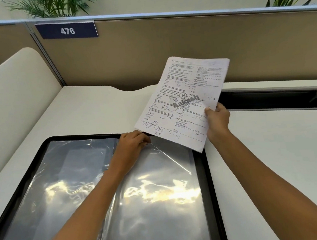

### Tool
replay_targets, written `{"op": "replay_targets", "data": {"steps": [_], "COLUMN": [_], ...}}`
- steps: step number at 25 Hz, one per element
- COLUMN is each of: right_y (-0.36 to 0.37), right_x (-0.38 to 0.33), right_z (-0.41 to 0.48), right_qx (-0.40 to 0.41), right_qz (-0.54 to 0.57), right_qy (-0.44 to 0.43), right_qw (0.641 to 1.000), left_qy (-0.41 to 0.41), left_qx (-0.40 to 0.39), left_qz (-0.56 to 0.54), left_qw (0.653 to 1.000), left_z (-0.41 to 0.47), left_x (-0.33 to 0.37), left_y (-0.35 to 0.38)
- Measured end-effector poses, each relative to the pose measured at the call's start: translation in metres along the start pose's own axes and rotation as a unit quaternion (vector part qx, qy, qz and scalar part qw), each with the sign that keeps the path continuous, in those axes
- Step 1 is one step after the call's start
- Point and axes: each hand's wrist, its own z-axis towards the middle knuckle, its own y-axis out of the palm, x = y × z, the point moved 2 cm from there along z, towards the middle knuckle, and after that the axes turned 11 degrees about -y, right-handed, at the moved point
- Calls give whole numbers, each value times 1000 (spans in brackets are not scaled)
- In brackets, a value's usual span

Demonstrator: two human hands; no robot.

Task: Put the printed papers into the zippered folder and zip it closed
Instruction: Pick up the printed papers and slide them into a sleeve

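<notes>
Left hand (134, 144) pinches the folder (202, 173) at its far edge, right hand (218, 122) grips my papers (184, 100) by one side, so they could sag and crumple on entry.

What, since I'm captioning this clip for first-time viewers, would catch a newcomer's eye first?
The printed papers, held up at a tilt by the right hand at centre right, above the white desk. Next, the large zippered folder in the foreground, its glossy clear cover throwing bright reflections, with the left hand gripping its far edge. A dark sign reading 476 hangs on the partition, upper left.
</notes>
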Motion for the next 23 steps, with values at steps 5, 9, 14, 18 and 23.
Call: {"op": "replay_targets", "data": {"steps": [5,9,14,18,23], "right_y": [34,59,87,104,125], "right_x": [-25,-38,-47,-47,-39], "right_z": [11,19,32,41,37], "right_qx": [-28,-104,-208,-262,-310], "right_qz": [-106,-185,-235,-273,-289], "right_qy": [-112,-173,-184,-184,-168], "right_qw": [988,962,931,907,890], "left_qy": [-7,-9,8,22,31], "left_qx": [32,26,14,-1,-2], "left_qz": [-5,6,-2,-10,-26], "left_qw": [999,1000,1000,1000,999], "left_z": [-4,-4,-2,2,9], "left_x": [4,4,3,0,-3], "left_y": [-2,-3,-5,-4,-3]}}
